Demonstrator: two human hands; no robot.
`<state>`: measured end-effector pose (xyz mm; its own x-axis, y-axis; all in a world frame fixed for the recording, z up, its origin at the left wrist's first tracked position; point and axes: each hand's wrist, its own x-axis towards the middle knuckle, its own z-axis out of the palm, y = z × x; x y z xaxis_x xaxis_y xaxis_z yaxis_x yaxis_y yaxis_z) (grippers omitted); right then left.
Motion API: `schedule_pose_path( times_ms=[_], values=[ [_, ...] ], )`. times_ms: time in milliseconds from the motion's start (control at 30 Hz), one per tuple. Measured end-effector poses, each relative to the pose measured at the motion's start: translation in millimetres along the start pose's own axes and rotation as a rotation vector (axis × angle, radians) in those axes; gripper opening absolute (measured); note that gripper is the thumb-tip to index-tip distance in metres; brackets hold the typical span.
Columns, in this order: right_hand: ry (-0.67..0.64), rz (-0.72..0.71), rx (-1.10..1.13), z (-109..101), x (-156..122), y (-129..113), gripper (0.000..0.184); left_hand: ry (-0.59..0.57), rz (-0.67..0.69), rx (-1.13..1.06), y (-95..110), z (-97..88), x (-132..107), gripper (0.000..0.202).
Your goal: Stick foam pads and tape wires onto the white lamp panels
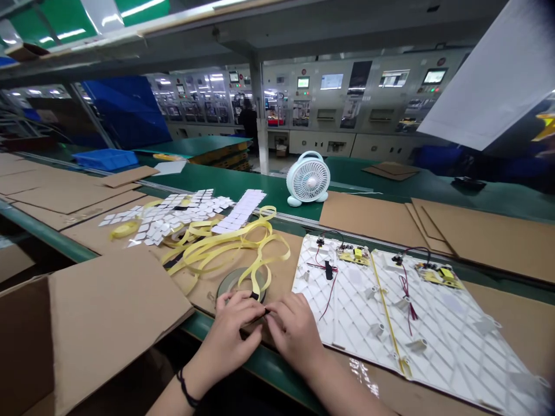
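Observation:
Close together at the bench's front edge, my left hand and my right hand pinch a small black strip between their fingertips. The strip looks like tape, though the fingers cover most of it. Just behind the left hand lies a round greyish roll, partly hidden by the fingers. Loops of yellow ribbon spread over the cardboard, and one end comes down to the left fingers. To the right lie two white ribbed plastic panels with small circuit boards and red and black wires. Black tape crosses the wires on the nearer panel.
White square stickers lie in a pile at the left, beside a strip of labels. A pale blue fan stands behind. An open cardboard box borders the left arm. Cardboard sheets cover the right. A shelf crosses overhead.

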<state>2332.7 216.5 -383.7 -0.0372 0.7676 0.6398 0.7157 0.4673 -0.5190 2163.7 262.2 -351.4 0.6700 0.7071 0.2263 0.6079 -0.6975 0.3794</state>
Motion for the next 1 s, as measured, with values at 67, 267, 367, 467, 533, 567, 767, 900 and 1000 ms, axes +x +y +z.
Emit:
schedule_pose_path(
  times_ms=[67,267,367,467,533,567,767,900,1000],
  values=[
    [0.005,0.001,0.026,-1,-2,-3,0.009,0.005,-0.101,-0.055,-4,-3.4,4,0.029],
    [-0.148,-0.068,0.309,-6,-8,-15,0.014,0.08,-0.321,-0.192,-44,-14.0,18,0.042],
    [-0.169,0.12,0.515,-6,-9,-15,0.018,0.039,-0.261,-0.138,-46,-18.3,13,0.048],
    [-0.162,0.294,0.67,-5,-6,-9,0.02,0.094,-0.174,-0.03,-33,-19.4,0,0.036],
    [-0.147,0.358,0.719,-4,-4,-6,0.021,0.158,-0.147,0.042,-24,-16.7,-9,0.023],
    [-0.139,0.376,0.728,-4,-4,-4,0.021,0.163,-0.134,0.058,-21,-14.3,-12,0.019],
    [-0.12,0.399,0.674,-4,-4,-3,0.02,0.121,-0.043,-0.032,-21,4.2,-12,0.017],
    [-0.127,0.3,0.56,-9,-8,-4,0.017,0.118,-0.044,-0.077,-25,12.2,-7,0.018],
    [-0.105,0.257,0.505,-12,-9,-3,0.015,0.081,-0.01,-0.102,-29,16.2,-6,0.02]
  ],
)
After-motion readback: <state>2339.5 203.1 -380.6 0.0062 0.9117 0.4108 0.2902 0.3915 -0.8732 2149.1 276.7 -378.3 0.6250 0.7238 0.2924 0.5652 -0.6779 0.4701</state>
